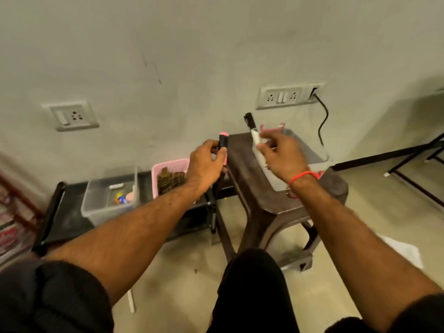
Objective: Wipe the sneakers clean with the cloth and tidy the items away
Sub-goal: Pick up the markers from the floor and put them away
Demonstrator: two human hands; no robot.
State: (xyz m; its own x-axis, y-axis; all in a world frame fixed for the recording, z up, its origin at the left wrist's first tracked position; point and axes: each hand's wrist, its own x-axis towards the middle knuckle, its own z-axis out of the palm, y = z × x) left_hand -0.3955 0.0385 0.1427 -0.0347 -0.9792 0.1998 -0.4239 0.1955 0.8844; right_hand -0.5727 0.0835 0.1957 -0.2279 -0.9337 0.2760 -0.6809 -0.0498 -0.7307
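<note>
Brown stool (276, 200) carries a clear tub (322, 152). Left: low black shelf (69, 219) carries a clear bin (96, 207) and pink basket (168, 165), side by side.

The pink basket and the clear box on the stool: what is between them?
In the head view, the left hand gripping a black-and-pink object lies between the pink basket and clear box.

wall sockets (289, 96) | black cable (323, 121) | pink basket (168, 165) | brown stool (276, 203)
</note>
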